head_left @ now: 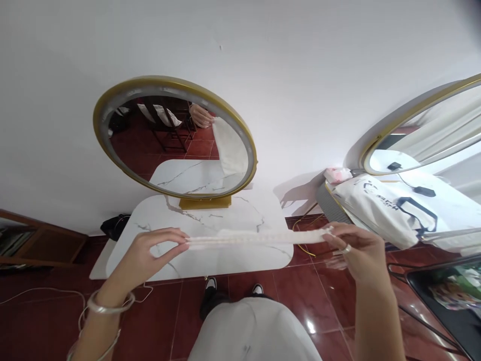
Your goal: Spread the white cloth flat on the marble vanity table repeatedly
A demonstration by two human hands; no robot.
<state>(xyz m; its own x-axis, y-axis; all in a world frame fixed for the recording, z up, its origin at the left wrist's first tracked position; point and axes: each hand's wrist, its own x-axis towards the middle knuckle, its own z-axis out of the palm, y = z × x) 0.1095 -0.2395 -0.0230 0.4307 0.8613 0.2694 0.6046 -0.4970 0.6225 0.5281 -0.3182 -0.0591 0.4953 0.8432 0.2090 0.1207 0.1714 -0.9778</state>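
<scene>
A white cloth [259, 238] is stretched level between my two hands, seen nearly edge-on and slightly blurred. My left hand [161, 248] pinches its left end between thumb and fingers. At the right end, my right hand [347, 245], with a ring on one finger, grips the other corner. The cloth hangs above a white marble-patterned table [158, 263]. An oval gold-framed mirror [175, 140] on the table reflects a hand and the hanging white cloth. What kind of cloth it is, I cannot tell.
On the right, a second table bears a white printed cloth bag [376, 203], a tissue pack [338, 175] and another gold-framed mirror [424, 125]. A black tray-like surface [447, 301] is at lower right. A wooden cabinet [41, 245] stands left, with a white cable [48, 289] on the floor.
</scene>
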